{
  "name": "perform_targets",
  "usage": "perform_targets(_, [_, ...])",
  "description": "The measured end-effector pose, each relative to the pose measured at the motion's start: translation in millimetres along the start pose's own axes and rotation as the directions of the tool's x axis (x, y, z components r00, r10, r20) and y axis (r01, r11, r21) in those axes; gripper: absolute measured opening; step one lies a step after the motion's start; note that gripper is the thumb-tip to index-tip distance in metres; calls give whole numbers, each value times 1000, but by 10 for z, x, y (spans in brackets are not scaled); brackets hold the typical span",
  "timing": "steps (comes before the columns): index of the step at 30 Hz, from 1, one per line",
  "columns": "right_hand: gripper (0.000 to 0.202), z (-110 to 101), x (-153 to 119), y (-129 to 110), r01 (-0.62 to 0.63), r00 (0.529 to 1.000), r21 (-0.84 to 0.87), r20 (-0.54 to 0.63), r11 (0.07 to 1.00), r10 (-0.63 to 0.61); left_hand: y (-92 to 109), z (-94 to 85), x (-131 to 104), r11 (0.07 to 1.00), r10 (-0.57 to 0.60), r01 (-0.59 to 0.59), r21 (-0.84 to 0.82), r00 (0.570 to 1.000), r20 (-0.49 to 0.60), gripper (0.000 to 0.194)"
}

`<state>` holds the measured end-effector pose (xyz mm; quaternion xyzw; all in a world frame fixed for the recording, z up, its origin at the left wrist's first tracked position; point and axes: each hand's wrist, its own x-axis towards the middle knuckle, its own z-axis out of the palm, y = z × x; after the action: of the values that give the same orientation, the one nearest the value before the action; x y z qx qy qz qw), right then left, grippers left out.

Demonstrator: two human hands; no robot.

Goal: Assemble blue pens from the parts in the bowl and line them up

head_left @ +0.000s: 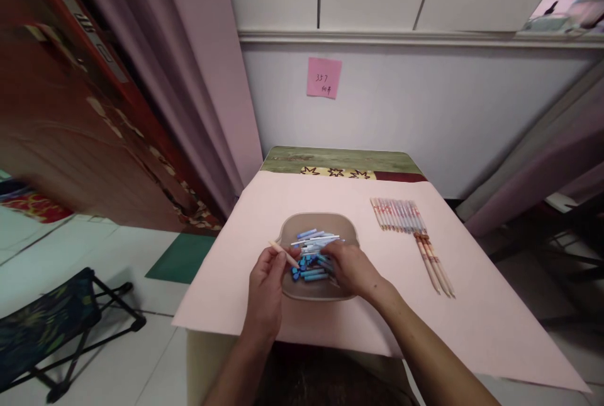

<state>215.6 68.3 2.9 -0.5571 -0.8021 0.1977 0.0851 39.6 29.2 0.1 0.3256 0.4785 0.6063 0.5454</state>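
A pale pen barrel point(292, 262) is pinched in the left hand point(267, 275), over the left side of a taupe tray point(340, 224) holding loose blue and white pen parts point(313, 249). The right hand point(353, 268) dips into the tray's right side, its fingertips too hidden to tell whether they grip anything. Farther right, a row of pens point(397, 214) and several pale barrels point(433, 265) lie on the pink table cover point(377, 315)

Looks like a home room: red-brown door point(61, 123), purple curtain point(182, 78) by table point(330, 195) far-left corner, folding stool point(51, 321) off near-left corner.
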Motion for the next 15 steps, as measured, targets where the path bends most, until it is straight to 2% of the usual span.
perform_targets(2, [38, 7, 12, 62, -84, 992, 6, -93, 996, 84, 27, 16, -6, 1000, 7, -7, -15, 1000, -15, 21])
perform_targets(4, [36, 11, 18, 120, -111, 983, 18, -146, 994, 113, 52, 30, -8, 999, 14, -15, -29, 999, -30, 21])
perform_targets(8, [32, -20, 4, 207, -82, 982, 52, -165, 995, 89, 80, 31, -2, 998, 25, -28, -54, 998, -63, 22])
perform_targets(13, [27, -101, -17, 248, -139, 966, 40, -213, 989, 145, 52, 19, 20, 997, 11, -18, -70, 995, -101, 29])
perform_targets(15, [27, -107, -15, 220, -124, 972, 13, -198, 992, 124, 25, 24, 27, 997, 5, -13, -75, 994, -108, 30])
